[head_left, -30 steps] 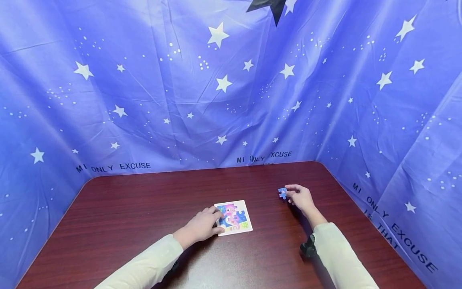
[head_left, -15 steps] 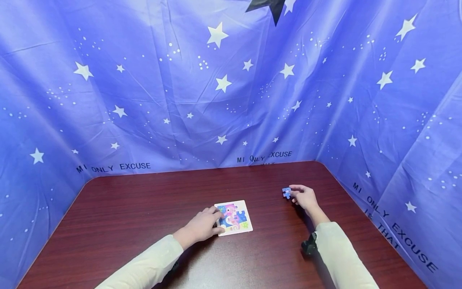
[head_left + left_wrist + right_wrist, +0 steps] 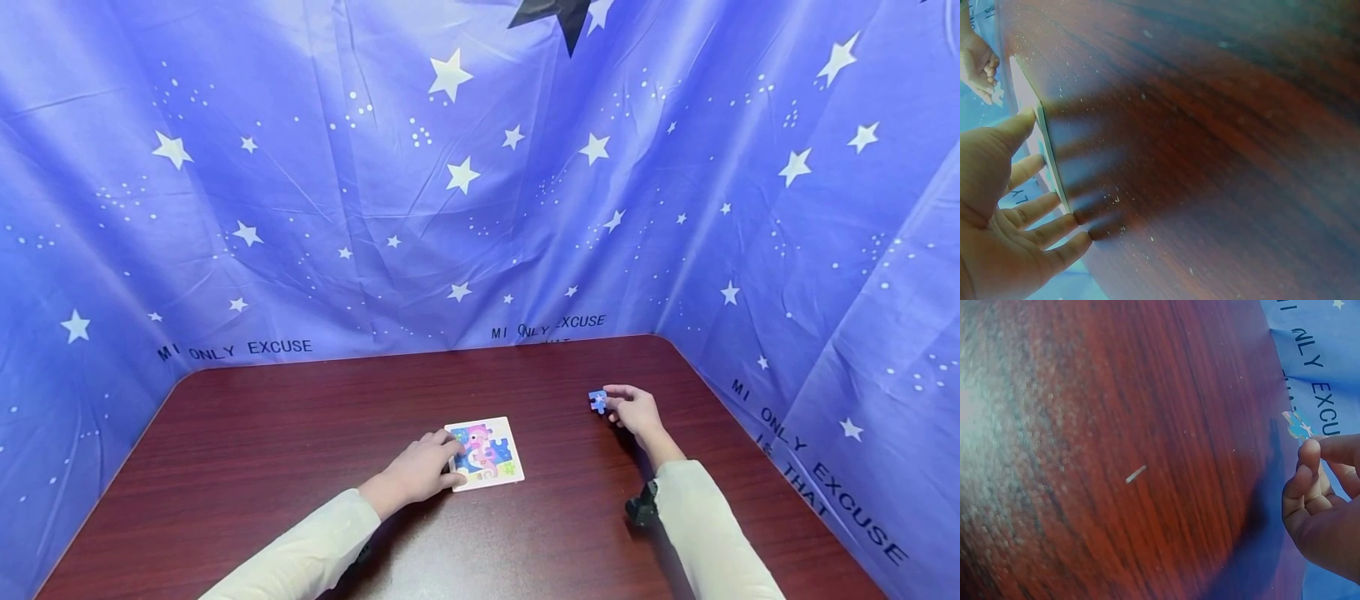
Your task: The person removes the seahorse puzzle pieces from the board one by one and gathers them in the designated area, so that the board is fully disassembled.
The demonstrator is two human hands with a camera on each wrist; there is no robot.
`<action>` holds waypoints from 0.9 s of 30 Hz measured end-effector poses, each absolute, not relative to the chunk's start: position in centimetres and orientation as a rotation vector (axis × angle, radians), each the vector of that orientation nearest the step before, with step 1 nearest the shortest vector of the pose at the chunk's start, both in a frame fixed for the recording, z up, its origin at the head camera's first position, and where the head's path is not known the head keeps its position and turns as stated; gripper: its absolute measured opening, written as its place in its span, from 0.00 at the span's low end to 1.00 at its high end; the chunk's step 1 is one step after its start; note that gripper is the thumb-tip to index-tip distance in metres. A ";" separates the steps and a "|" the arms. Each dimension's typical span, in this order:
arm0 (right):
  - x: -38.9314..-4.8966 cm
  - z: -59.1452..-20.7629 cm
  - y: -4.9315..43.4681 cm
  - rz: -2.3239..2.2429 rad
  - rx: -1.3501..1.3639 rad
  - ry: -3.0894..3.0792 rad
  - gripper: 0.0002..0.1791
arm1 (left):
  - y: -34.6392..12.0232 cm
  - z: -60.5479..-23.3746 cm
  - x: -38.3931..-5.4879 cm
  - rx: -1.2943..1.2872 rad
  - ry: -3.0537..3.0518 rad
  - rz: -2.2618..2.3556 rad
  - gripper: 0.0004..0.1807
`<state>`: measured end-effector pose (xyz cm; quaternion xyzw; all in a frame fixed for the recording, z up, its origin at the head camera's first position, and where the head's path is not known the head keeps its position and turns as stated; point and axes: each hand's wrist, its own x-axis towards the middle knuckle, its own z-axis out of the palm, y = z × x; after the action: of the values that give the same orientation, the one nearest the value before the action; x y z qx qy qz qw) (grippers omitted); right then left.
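One pale, shallow, square jigsaw tray [image 3: 502, 427] holds interlocked pieces [image 3: 477, 457] picturing a pink seahorse on blue, its pale base showing at the far right corner; fingers cover part, so I cannot count them surely. Two hands are in view: the left hand [image 3: 415, 469], fingers spread, touches the tray's left side; the right hand [image 3: 636, 412] pinches one knobbed blue jigsaw piece [image 3: 597, 402] with a pale star, well apart to the tray's right. One glossy, reddish-brown, wood-grained bench [image 3: 300, 433] meets creased blue star-printed cloth [image 3: 345, 167].
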<state>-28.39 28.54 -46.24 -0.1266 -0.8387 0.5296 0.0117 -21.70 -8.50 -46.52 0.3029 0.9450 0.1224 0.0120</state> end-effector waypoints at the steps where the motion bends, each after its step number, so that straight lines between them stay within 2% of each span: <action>1: -28.4 -46.3 28.6 1.650 -0.396 -2.616 0.19 | -8.5 -46.5 -21.7 0.942 2.946 0.384 0.21; 27: -28.5 -46.9 29.0 1.693 -0.390 -2.602 0.19 | -8.4 -46.7 -21.7 0.948 2.955 0.386 0.21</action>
<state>-28.54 28.96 -46.94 -0.1245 -0.8317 0.5411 0.0066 -21.72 -8.41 -46.73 0.3030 0.9449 0.1235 0.0071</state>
